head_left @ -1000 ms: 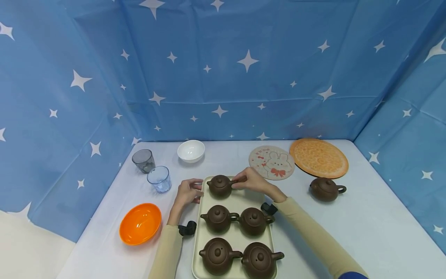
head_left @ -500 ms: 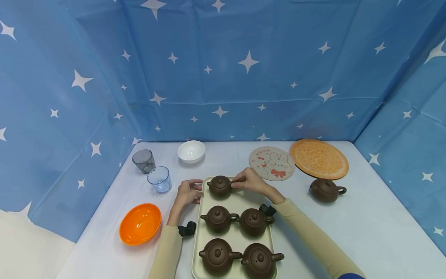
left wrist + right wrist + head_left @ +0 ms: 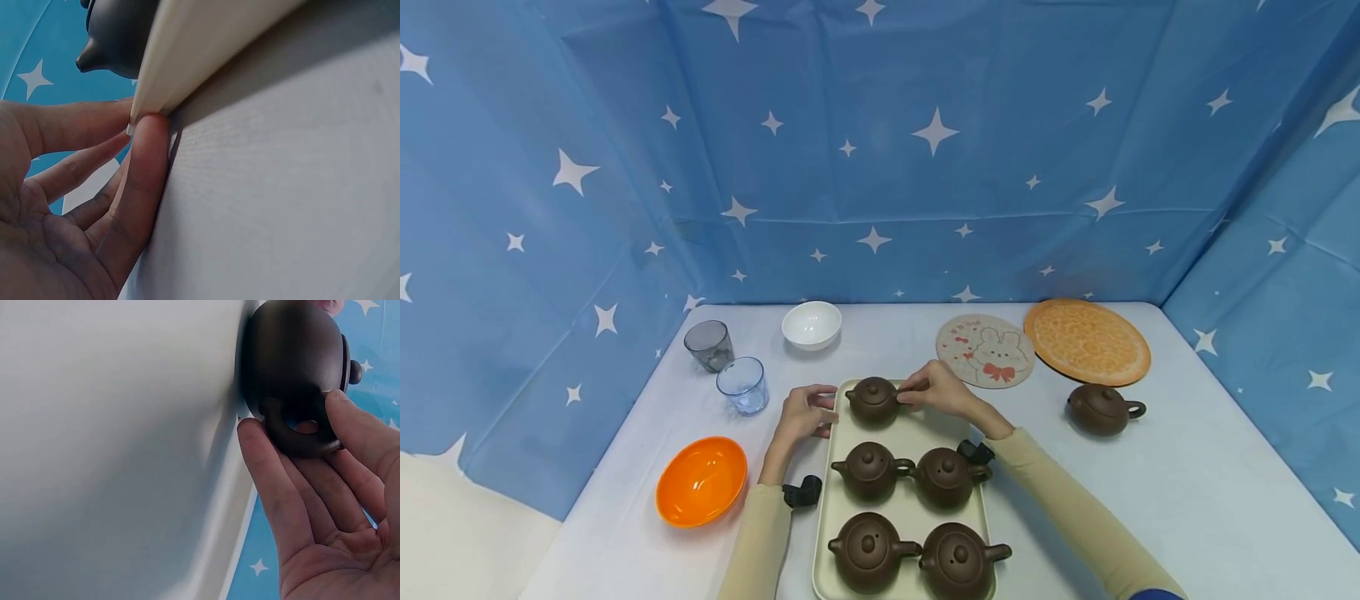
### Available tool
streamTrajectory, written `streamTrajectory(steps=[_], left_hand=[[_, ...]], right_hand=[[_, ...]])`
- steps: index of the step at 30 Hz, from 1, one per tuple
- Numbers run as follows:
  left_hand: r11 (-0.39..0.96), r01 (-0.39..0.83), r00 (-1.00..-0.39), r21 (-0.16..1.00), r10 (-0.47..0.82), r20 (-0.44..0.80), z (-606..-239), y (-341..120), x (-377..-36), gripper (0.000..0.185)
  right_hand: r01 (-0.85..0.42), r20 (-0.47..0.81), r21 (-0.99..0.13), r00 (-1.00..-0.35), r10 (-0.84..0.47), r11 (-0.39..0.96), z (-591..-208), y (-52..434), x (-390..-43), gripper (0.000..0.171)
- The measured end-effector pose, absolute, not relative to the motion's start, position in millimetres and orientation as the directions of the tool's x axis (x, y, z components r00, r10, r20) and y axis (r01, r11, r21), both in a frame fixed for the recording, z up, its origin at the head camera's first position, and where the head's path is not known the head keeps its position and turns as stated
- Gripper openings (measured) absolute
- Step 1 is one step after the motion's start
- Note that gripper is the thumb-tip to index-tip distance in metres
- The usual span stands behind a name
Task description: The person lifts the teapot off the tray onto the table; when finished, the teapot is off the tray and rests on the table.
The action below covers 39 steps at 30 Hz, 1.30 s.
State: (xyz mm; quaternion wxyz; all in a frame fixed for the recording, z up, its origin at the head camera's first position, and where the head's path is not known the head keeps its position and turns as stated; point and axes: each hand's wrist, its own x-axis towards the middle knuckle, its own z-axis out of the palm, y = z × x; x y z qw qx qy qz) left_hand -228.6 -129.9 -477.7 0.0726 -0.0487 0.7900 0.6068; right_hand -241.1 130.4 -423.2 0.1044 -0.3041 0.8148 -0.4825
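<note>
A cream rectangular tray (image 3: 936, 425) lies on the table, bearing several dark brown teapots. My right hand (image 3: 942, 390) holds the small teapot (image 3: 872, 402) at the tray's far left corner by its handle. In the right wrist view, the thumb is above the handle (image 3: 300, 439) and the other fingers lie beneath it. At the tray's left edge is my left hand (image 3: 802, 412); its digits grip the rim (image 3: 147, 103) in the left wrist view. Two teapots, left (image 3: 868, 471) and right (image 3: 946, 477), stand mid-tray, and two more, left (image 3: 867, 552) and right (image 3: 959, 562), at the near end.
Left of the tray are an orange bowl (image 3: 702, 482), a blue glass (image 3: 743, 386), a grey glass (image 3: 709, 346) and a white bowl (image 3: 812, 326). Right lies another teapot (image 3: 1101, 408). A rabbit mat (image 3: 985, 351) and an orange round mat (image 3: 1086, 342) lie behind.
</note>
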Motion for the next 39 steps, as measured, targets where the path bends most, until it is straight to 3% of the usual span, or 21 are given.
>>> streamTrajectory(steps=[12,19,30,39], left_hand=[[0.256,-0.156,-0.986,0.954,0.012,-0.165,-477.7,-130.4,-229.2,0.051],[0.251,-0.166,-0.984,0.954,0.015,-0.175,-477.8,-131.1,-228.8,0.052],[0.247,-0.163,-0.985,0.955,0.011,-0.171,-476.8,-130.9,-228.4,0.051],[0.249,-0.159,-0.985,0.955,0.025,-0.171,-478.3,-130.3,-228.5,0.052]], right_hand=[[-0.383,0.129,-0.856,-0.808,-0.575,0.346,-422.9,130.3,-240.3,0.018],[-0.39,0.16,-0.86,-0.819,-0.551,0.329,-460.7,136.1,-261.3,0.018],[-0.418,0.196,-0.852,-0.813,-0.548,0.316,-455.4,139.3,-256.4,0.016],[-0.358,0.149,-0.883,-0.827,-0.542,0.303,-454.2,154.5,-258.5,0.018]])
